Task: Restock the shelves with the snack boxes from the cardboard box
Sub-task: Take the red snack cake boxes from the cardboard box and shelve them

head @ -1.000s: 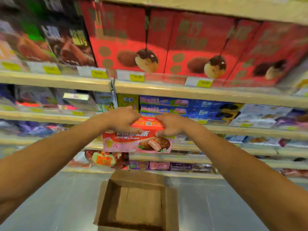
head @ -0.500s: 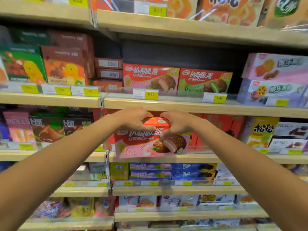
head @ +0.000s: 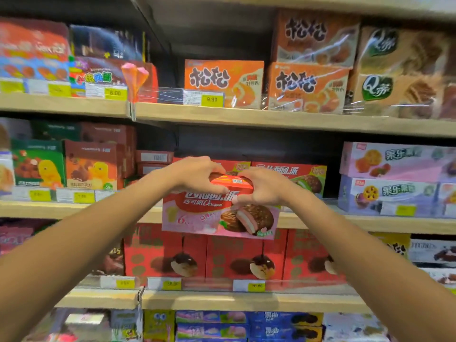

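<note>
Gripping the snack box [head: 217, 215] along its top edge, we are holding it up in front of the middle shelf [head: 74, 209], with its lower part crossing the shelf's front lip in view. The left hand [head: 197, 176] is curling over the top left corner and the right hand [head: 261, 187] is clasping the top right, fingers bent over the lid. We are judging it to be light: a thin card carton, stiff along its folds but soft in the middle of its panels, with a glossy print that is likely slippery. So we are favouring the corners and edges, where the card is best resisting a squeeze, over the broad face. Matching boxes [head: 296, 178] are standing on the shelf just behind it, and the space above them is looking like its place. The cardboard box is not showing in view.
</note>
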`<action>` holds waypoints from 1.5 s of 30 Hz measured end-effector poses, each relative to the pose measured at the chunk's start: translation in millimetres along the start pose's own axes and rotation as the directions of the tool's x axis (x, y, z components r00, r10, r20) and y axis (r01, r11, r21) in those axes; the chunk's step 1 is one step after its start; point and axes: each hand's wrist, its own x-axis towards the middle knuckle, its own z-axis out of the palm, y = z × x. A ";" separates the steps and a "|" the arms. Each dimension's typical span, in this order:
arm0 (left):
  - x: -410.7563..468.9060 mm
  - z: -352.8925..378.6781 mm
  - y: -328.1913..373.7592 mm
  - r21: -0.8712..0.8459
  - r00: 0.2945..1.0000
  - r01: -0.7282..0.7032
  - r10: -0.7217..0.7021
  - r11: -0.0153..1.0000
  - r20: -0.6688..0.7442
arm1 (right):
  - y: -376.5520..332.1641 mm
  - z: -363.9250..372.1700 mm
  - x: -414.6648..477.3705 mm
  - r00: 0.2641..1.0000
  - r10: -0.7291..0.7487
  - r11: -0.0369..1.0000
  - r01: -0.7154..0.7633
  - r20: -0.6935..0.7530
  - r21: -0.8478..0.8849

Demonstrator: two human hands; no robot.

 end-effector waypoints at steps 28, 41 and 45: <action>35.6 37.3 -61.1 0.096 0.973 0.189 -0.173 0.977 -0.155 | 11.3 41.6 81.7 0.963 0.124 0.976 -0.162 -0.239 -0.147; 37.6 74.9 -61.6 0.149 0.942 0.320 -0.298 0.935 -0.156 | 9.2 74.2 98.2 0.941 0.260 0.945 -0.294 -0.217 -0.141; 41.5 81.3 -66.6 0.152 0.942 0.313 -0.285 0.938 -0.177 | 8.5 77.5 102.0 0.931 0.284 0.943 -0.315 -0.228 -0.110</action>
